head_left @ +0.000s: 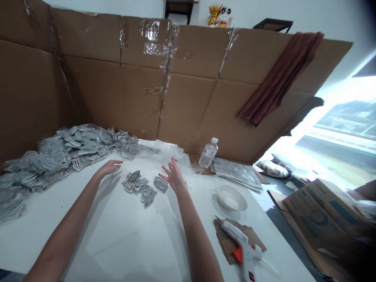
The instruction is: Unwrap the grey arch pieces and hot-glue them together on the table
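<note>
While loose grey tags [138, 184] lie on the bench [117, 239], left hand [108, 168] and right hand [175, 177] flank them, apart, unclenched.

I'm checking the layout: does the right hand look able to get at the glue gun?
Probably yes: the right hand looks empty, and nothing appears to cover the glue gun, which lies partly on a brown scrap on that hand's side of the table.

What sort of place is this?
Probably a makeshift workshop: a glue gun lies on the right of the white table, a heap of grey pieces on its left, with cardboard standing behind.
</note>
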The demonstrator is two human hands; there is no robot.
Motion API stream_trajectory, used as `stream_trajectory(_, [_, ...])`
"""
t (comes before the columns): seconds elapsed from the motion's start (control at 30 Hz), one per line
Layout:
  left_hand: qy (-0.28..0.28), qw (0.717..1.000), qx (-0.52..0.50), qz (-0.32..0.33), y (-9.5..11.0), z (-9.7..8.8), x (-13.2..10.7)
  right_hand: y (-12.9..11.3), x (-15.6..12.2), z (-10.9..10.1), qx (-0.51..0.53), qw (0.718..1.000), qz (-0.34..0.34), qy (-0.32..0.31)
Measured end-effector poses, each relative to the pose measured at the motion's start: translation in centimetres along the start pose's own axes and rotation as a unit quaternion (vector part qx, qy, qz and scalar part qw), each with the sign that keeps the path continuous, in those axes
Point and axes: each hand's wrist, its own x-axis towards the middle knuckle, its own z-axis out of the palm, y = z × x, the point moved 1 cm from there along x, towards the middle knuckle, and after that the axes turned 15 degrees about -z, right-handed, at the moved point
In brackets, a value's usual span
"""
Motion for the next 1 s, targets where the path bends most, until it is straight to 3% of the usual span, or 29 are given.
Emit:
stream_trajectory(0.27, [0.032,0.999,-0.012,-0.004,0.8,1.8,4.7,-0.6,-0.3,0.2,-0.06,0.996,0.005,-0.062])
stream_trajectory(0.47, [0.005,0.999,-0.035,-0.023,1.1,2.7,5.5,-1.5,-0.7,0.9,-0.129,0.987,-0.001,-0.095])
stream_trajectory(0.77, [-0.097,0.994,-0.042,-0.019,0.5,1.5,1.1,-0.5,-1.1,1.7,-0.159,0.979,0.05,-0.12])
stream_trajectory(0.87, [-0.14,0.989,-0.04,-0.009,1.5,1.1,-1.0,0.1,-1.4,2.0,-0.181,0.973,0.072,-0.125])
stream_trajectory(1.0, [-0.237,0.97,-0.051,0.034,3.7,1.0,-3.8,1.2,-1.5,2.3,-0.205,0.967,0.092,-0.119])
